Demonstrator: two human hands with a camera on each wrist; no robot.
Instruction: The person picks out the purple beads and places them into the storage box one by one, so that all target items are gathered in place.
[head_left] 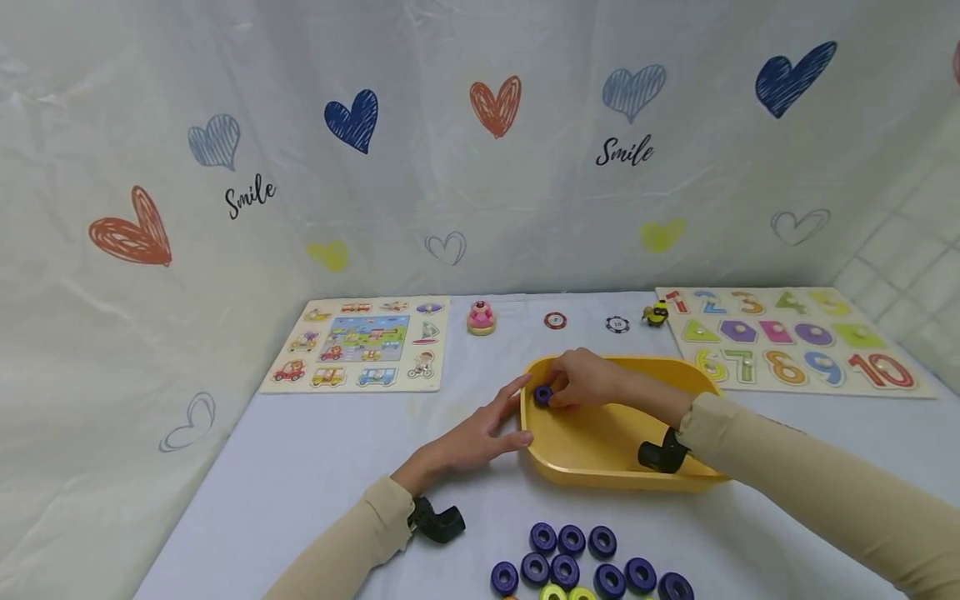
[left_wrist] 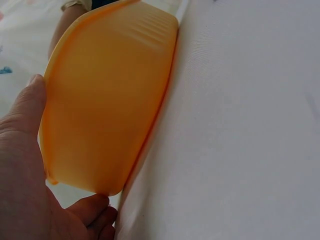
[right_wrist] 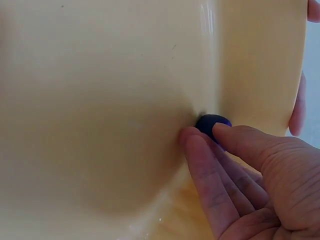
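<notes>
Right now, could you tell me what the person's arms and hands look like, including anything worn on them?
Both arms wear long, plain beige sleeves, the left sleeve and right sleeve ending in gathered cuffs. The left hand and right hand are ungloved. A black, rounded left wrist camera and right wrist camera sit below the cuffs.

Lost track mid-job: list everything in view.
Tray: 1, yellow, central
Table: 1, white, below
Rings: 10, purple, nine foreground, one in tray
More rings: 2+, yellow, foreground
Picture board: 1, multicoloured, back-left
Number board: 1, multicoloured, back-right
Figurine: 1, pink, back-centre
Chips: 2, red/black, behind tray
Bee: 1, yellow-black, back
Backdrop: 1, white with hearts, behind
Cameras: 2, black, wrists
Sleeves: 2, beige, forearms
Left hand: 1, tray's left rim
Right hand: 1, pinching tray's ring
</notes>
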